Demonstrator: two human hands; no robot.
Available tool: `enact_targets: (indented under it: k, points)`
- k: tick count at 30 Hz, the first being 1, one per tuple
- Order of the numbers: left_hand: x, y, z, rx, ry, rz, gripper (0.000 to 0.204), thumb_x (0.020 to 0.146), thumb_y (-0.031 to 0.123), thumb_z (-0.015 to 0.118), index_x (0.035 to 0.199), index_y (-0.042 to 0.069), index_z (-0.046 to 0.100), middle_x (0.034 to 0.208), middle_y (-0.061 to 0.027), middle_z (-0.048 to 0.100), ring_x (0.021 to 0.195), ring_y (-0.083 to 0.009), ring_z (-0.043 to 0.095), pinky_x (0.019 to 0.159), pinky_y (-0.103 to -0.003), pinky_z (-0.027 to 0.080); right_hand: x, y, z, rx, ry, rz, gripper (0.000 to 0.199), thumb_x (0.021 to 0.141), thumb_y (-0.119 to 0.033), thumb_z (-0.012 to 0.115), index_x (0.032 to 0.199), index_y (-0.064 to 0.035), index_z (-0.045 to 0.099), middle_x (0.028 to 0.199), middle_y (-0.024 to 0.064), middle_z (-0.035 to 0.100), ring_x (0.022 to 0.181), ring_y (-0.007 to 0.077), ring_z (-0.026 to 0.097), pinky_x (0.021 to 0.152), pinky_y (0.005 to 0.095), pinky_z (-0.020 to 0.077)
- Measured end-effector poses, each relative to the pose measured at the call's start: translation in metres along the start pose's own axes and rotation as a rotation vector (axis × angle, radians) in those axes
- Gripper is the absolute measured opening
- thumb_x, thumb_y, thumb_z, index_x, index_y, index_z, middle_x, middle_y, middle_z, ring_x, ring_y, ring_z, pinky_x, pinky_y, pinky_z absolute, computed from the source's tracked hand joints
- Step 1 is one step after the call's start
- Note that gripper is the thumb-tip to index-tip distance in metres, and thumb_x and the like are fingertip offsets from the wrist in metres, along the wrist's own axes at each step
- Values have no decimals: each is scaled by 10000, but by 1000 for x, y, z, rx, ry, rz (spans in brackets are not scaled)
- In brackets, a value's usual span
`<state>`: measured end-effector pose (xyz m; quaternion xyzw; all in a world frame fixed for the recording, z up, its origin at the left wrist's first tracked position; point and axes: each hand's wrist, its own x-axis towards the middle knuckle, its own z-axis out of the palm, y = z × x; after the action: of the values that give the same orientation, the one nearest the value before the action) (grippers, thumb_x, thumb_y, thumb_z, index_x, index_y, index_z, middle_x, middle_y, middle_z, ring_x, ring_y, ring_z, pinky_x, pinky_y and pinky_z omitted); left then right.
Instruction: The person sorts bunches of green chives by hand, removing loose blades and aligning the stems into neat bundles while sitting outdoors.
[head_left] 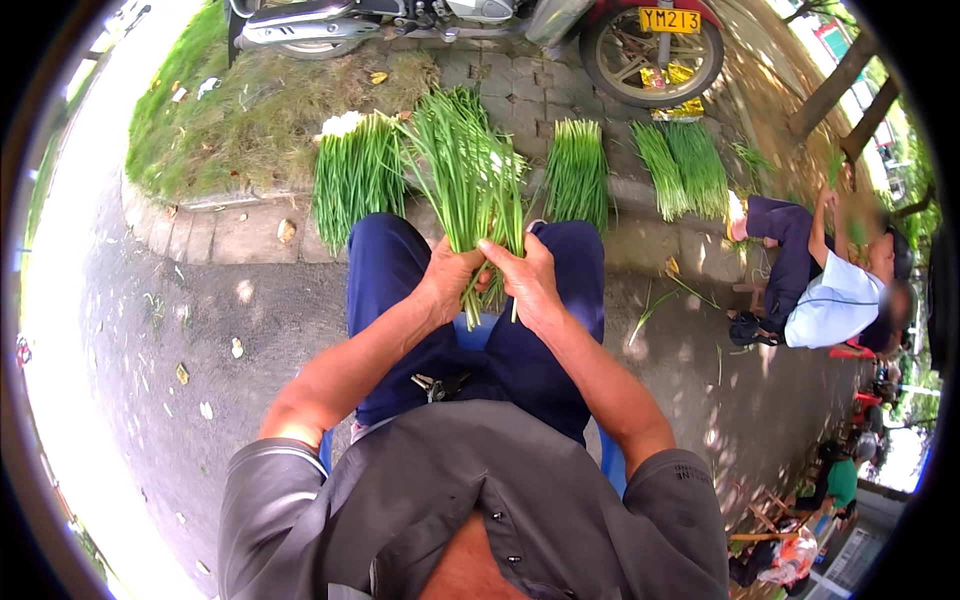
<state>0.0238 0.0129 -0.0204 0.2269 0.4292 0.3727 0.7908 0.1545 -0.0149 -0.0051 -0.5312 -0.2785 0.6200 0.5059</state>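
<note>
My left hand (446, 284) is closed around a bunch of long green chives (457, 170) above my lap. A few stalks at the right side of the bunch are pinched in my right hand (530, 278), its thumb meeting the left hand. The tips fan out away from me, and the cut ends poke out below my fingers. Past my left knee lies a thick pile of chives (358, 180) with pale ends. Another bundle of chives (577, 175) rests beyond my right knee, and more chives (685, 170) lie farther right. The held bunch partly hides greens behind it.
A parked motorcycle (652, 52) stands beyond the paved strip. At the right sits a person in a pale blue top (835, 300), with a green stalk in hand. Stray stalks (650, 312) litter the asphalt. A kerb (235, 235) borders the dry grass (250, 130).
</note>
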Motion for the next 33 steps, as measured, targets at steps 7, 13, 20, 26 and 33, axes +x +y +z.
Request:
enact_targets:
  k: [7,13,20,26,33]
  points:
    - [3,-16,0,66,-2,86,145,961,89,636,1087,77,566,793,-42,625,558,-126,568,462,-275,446,-1,1,-8,13,28,49,155,955,-174,679,1024,-54,609,749,-32,556,505,19,407,419,184,280]
    - [-1,-15,-2,29,-68,-4,153,975,112,637,1106,85,561,845,-31,616,587,-110,558,493,-257,468,-1,2,-3,-19,125,-37,155,952,-177,682,1021,-54,618,764,-21,574,530,26,443,431,196,307]
    - [4,-15,-6,-15,-84,-101,163,981,91,616,1128,79,549,893,-47,632,606,-110,575,485,-254,485,2,6,-7,-67,150,-82,127,960,-143,667,1019,-39,624,764,-2,603,554,48,494,453,212,370]
    - [3,-16,-3,-17,-100,-97,142,987,107,613,1114,72,558,883,-39,616,611,-113,567,491,-251,472,10,22,-13,-99,171,-123,109,959,-119,650,1012,-29,619,751,0,607,552,63,509,453,226,376]
    - [7,-17,-10,57,-247,-11,98,976,117,631,1035,78,563,858,-24,598,621,-118,557,521,-255,453,2,7,0,-42,120,-159,145,995,-162,607,971,-22,577,729,38,584,475,102,516,404,258,423]
